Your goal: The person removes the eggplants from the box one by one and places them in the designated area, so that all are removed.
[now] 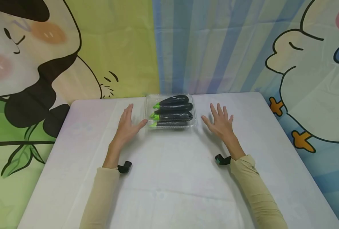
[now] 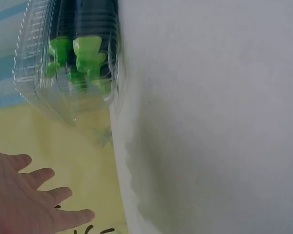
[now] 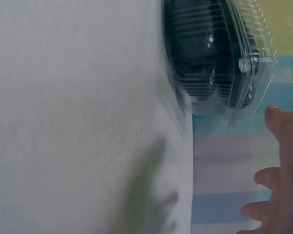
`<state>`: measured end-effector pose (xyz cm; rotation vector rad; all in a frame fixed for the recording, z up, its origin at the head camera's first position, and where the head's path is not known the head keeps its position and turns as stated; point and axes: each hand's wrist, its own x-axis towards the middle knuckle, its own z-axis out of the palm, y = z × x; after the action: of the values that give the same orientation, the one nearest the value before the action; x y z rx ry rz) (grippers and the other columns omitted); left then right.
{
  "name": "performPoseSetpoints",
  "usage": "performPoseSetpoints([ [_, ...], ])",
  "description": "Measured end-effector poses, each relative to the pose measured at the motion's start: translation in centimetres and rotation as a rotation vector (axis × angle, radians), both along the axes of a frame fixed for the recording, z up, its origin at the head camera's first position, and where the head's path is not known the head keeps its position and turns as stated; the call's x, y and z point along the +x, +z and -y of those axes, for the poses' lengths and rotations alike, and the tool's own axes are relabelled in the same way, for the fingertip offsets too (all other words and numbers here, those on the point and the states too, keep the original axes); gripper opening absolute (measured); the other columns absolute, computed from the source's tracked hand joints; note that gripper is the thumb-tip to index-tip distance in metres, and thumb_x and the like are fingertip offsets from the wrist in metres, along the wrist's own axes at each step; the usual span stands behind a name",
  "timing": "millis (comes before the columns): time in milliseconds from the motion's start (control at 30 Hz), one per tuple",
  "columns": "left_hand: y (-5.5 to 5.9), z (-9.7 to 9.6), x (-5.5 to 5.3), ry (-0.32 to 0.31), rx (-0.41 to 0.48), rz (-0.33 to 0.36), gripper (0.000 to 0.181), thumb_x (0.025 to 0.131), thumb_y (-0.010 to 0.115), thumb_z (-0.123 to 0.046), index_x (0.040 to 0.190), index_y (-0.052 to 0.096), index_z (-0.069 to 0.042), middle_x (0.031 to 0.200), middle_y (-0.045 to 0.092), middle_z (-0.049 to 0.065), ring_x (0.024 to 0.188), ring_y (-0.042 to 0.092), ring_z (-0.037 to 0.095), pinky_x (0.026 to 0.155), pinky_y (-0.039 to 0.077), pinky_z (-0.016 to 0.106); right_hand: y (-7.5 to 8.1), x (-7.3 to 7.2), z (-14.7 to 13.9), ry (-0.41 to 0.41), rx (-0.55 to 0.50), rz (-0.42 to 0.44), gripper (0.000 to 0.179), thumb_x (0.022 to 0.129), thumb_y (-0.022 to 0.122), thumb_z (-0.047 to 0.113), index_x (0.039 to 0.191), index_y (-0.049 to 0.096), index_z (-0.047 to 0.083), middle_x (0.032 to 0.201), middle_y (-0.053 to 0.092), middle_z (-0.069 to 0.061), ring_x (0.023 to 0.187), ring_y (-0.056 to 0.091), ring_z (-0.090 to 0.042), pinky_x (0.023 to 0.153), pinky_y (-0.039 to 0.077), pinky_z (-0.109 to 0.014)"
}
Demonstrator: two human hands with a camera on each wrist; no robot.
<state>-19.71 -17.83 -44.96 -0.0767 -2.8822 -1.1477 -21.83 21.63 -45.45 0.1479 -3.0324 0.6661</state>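
A clear plastic clamshell box (image 1: 170, 128) stands at the far edge of the table, with several dark eggplants (image 1: 176, 106) with green stems lying inside it. To its left, my left hand (image 1: 127, 125) is held with fingers extended and the thumb pointing at the box's side. On the other side my right hand (image 1: 221, 122) has its fingers spread, the thumb toward the box. Both hands hold nothing. In the left wrist view the green stem ends (image 2: 89, 56) show through the plastic; in the right wrist view the dark rounded ends (image 3: 200, 53) do.
A white cloth covers the table (image 1: 169, 178). Behind it hangs a cartoon-printed curtain (image 1: 123, 41), close to the table's back edge. Small black wrist cameras sit on both wrists, at the left cuff (image 1: 124, 167) and the right cuff (image 1: 222, 159).
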Motion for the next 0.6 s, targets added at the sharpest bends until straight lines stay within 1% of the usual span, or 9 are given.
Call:
performPoseSetpoints([
  [67,0.0,-0.4,0.1,-0.002,0.082,0.016,0.106,0.082,0.062,-0.066,0.158,0.003,-0.021,0.165,0.006,0.008,0.152,0.009,0.035,0.117,0.017,0.064,-0.3,0.2,0.4,0.006,-0.094,-0.031,0.082,0.093,0.036,0.068,0.157,0.017,0.020,0.163,0.015,-0.018,0.149,0.011,-0.043,0.113,0.010,-0.072],
  [167,-0.1,-1.0,0.3,-0.014,0.188,0.045,0.110,0.081,0.068,-0.059,0.157,-0.001,-0.021,0.165,0.002,0.007,0.152,0.009,0.034,0.117,0.018,0.063,-0.9,0.7,1.1,0.020,-0.276,-0.072,0.078,0.096,0.041,0.059,0.156,0.021,0.013,0.161,0.022,-0.018,0.148,0.020,-0.040,0.117,0.018,-0.062],
  [233,-0.2,-1.5,0.5,-0.022,0.245,0.066,0.112,0.080,0.070,-0.057,0.157,-0.003,-0.021,0.165,0.000,0.007,0.152,0.008,0.034,0.117,0.018,0.064,-1.1,1.0,1.7,0.036,-0.385,-0.073,0.077,0.097,0.044,0.055,0.155,0.021,0.010,0.160,0.024,-0.018,0.148,0.022,-0.039,0.118,0.020,-0.058],
  [300,-0.3,-1.8,0.7,-0.027,0.286,0.086,0.113,0.080,0.071,-0.055,0.157,-0.004,-0.022,0.165,-0.001,0.008,0.151,0.008,0.035,0.116,0.019,0.065,-1.2,1.4,2.3,0.051,-0.478,-0.044,0.077,0.098,0.045,0.052,0.155,0.018,0.008,0.160,0.024,-0.018,0.147,0.024,-0.038,0.118,0.022,-0.056],
  [400,-0.5,-2.2,0.9,-0.024,0.318,0.107,0.112,0.081,0.071,-0.054,0.157,-0.005,-0.022,0.165,-0.001,0.009,0.152,0.008,0.035,0.115,0.020,0.065,-0.9,1.9,3.2,0.070,-0.591,0.040,0.079,0.098,0.047,0.048,0.156,0.012,0.010,0.160,0.022,-0.019,0.147,0.024,-0.039,0.117,0.026,-0.057],
  [500,-0.8,-2.4,0.9,-0.026,0.344,0.116,0.113,0.081,0.072,-0.052,0.157,-0.006,-0.022,0.165,-0.001,0.009,0.152,0.008,0.034,0.116,0.020,0.064,-0.7,2.2,3.9,0.077,-0.671,0.124,0.081,0.098,0.049,0.047,0.157,0.005,0.014,0.161,0.019,-0.018,0.147,0.024,-0.038,0.117,0.028,-0.055],
  [600,-1.2,-2.7,0.9,-0.037,0.379,0.125,0.114,0.080,0.073,-0.050,0.157,-0.006,-0.022,0.165,-0.003,0.010,0.152,0.010,0.034,0.118,0.022,0.058,-0.8,2.3,4.6,0.079,-0.720,0.169,0.084,0.098,0.051,0.046,0.157,0.000,0.016,0.162,0.017,-0.016,0.148,0.024,-0.035,0.117,0.029,-0.051],
])
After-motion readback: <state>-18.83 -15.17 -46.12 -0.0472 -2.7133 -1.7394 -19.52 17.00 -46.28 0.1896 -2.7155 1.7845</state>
